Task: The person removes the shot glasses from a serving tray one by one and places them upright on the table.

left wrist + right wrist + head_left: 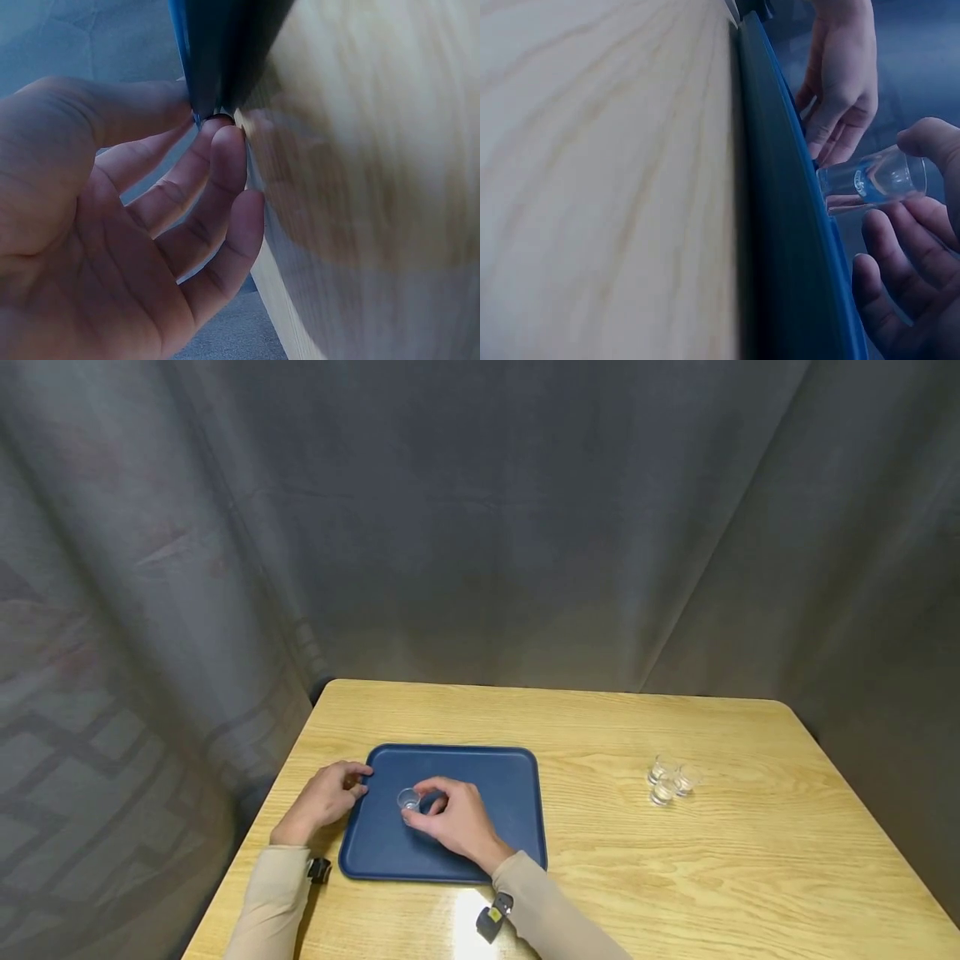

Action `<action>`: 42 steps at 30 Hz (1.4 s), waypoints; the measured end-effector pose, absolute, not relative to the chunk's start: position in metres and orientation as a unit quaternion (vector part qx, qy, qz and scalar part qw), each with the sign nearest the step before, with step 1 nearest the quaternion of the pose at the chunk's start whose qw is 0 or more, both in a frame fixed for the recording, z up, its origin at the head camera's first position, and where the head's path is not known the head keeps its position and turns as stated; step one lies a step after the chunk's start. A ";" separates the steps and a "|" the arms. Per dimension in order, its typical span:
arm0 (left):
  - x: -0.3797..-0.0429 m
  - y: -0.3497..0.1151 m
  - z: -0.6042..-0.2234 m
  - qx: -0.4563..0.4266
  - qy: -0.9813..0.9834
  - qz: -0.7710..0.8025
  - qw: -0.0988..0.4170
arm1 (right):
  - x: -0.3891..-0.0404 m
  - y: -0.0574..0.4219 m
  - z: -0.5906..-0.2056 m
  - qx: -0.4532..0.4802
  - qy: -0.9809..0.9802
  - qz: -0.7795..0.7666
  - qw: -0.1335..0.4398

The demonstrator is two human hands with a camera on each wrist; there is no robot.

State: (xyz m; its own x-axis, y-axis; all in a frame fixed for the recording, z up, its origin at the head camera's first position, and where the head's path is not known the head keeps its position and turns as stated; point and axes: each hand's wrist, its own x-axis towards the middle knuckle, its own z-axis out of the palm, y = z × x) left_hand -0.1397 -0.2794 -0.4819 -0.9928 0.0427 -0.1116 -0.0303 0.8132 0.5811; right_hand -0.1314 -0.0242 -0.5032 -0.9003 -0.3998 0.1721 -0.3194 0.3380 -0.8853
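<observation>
A small clear shot glass [407,798] stands over the left-centre part of a dark blue tray [487,772]. My right hand [460,823] pinches it near the rim between thumb and fingers. From the right wrist view, the glass [874,181] shows a bluish mark, and its base is right at the tray surface. At the tray's left edge, my left hand [324,799] holds the rim. In the left wrist view its thumb is on the tray's edge [225,52] and the curled fingers are at the underside, close to the tabletop.
Three more clear shot glasses [663,791] stand grouped on the wooden table [735,860], well to the right of the tray. Grey curtains [487,527] hang behind the table and along its left side.
</observation>
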 end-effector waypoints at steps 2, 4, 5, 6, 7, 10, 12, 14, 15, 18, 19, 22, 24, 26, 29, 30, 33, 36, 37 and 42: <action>-0.140 -0.279 -0.482 0.004 0.951 0.305 0.059 | -0.131 -0.018 -0.503 -0.222 0.817 -0.531 0.036; -0.140 -0.280 -0.482 0.006 0.950 0.306 0.059 | -0.130 -0.011 -0.504 -0.223 0.817 -0.530 0.033; -0.140 -0.280 -0.482 0.008 0.950 0.306 0.059 | -0.130 -0.007 -0.504 -0.223 0.818 -0.529 0.032; -0.141 -0.280 -0.482 0.007 0.950 0.307 0.059 | -0.130 -0.004 -0.504 -0.223 0.819 -0.528 0.031; -0.141 -0.281 -0.483 0.007 0.950 0.308 0.059 | -0.130 0.000 -0.504 -0.221 0.820 -0.527 0.030; -0.141 -0.282 -0.483 0.006 0.949 0.309 0.062 | -0.129 0.011 -0.504 -0.216 0.822 -0.526 0.027; -0.140 -0.283 -0.483 0.000 0.949 0.310 0.063 | -0.129 0.017 -0.503 -0.210 0.823 -0.528 0.026; -0.140 -0.284 -0.483 0.003 0.949 0.309 0.061 | -0.130 0.023 -0.502 -0.202 0.822 -0.532 0.028; -0.140 -0.284 -0.483 0.003 0.949 0.308 0.060 | -0.130 0.026 -0.501 -0.197 0.821 -0.535 0.028; -0.140 -0.284 -0.482 0.002 0.950 0.309 0.056 | -0.131 0.036 -0.499 -0.181 0.819 -0.543 0.032; -0.140 -0.284 -0.482 0.004 0.950 0.308 0.055 | -0.131 0.039 -0.499 -0.177 0.819 -0.546 0.031; -0.140 -0.284 -0.482 0.001 0.949 0.310 0.056 | -0.131 0.047 -0.499 -0.166 0.818 -0.549 0.027; -0.140 -0.283 -0.483 0.001 0.948 0.312 0.058 | -0.132 0.053 -0.500 -0.159 0.818 -0.552 0.024; -0.140 -0.282 -0.483 0.001 0.948 0.313 0.059 | -0.132 0.058 -0.500 -0.150 0.817 -0.556 0.020; -0.141 -0.282 -0.483 -0.001 0.947 0.315 0.061 | -0.132 0.065 -0.500 -0.136 0.815 -0.562 0.016; -0.141 -0.282 -0.484 -0.001 0.947 0.314 0.061 | -0.132 0.068 -0.500 -0.133 0.815 -0.564 0.015; -0.141 -0.282 -0.484 -0.002 0.947 0.316 0.062 | -0.131 0.074 -0.500 -0.126 0.816 -0.564 0.011; -0.140 -0.282 -0.483 -0.003 0.945 0.320 0.065 | -0.129 0.080 -0.501 -0.123 0.817 -0.564 0.005; -0.140 -0.282 -0.483 -0.003 0.944 0.322 0.065 | -0.129 0.082 -0.501 -0.121 0.816 -0.565 0.003; -0.140 -0.282 -0.484 -0.002 0.944 0.324 0.065 | -0.129 0.093 -0.503 -0.111 0.816 -0.567 -0.007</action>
